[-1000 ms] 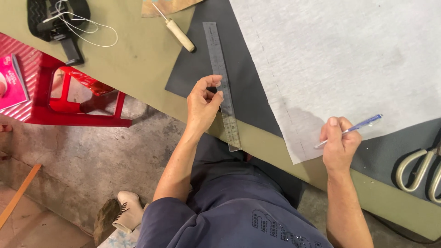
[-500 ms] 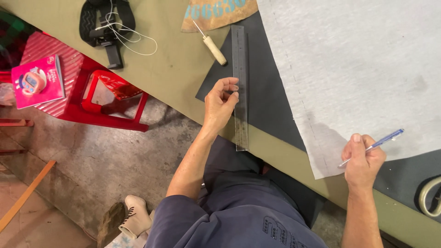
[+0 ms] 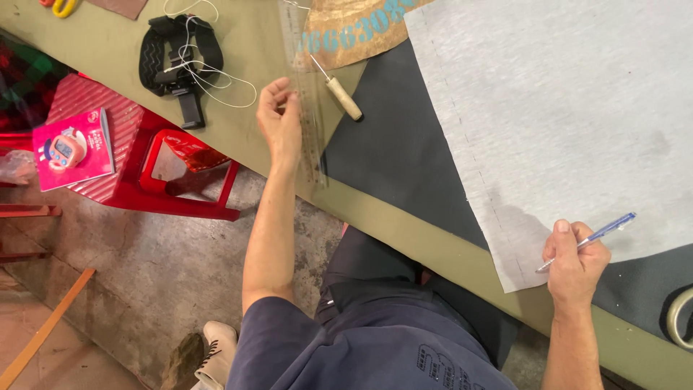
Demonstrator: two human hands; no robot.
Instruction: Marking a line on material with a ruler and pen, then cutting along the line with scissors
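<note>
My left hand (image 3: 280, 119) pinches a long clear plastic ruler (image 3: 304, 94) that lies along the olive table top, beside the left corner of a dark grey sheet (image 3: 393, 152). A pale grey fabric sheet (image 3: 570, 115) lies over the dark one. My right hand (image 3: 574, 263) rests on the near corner of that pale sheet and holds a blue pen (image 3: 588, 240), its tip pointing left and down at the fabric. A wooden-handled awl (image 3: 339, 94) lies just right of the ruler.
A black strap device with white cord (image 3: 180, 61) sits on the olive table (image 3: 404, 224) to the left. A brown card piece (image 3: 354, 29) lies at the top. Red plastic stools (image 3: 151, 159) with a pink package (image 3: 71, 148) stand on the concrete floor. Scissor handles (image 3: 680, 318) show at right.
My left hand has carried the ruler left, off the dark sheet onto the bare olive table. My right hand keeps the pen on the pale sheet's corner. The view has shifted.
</note>
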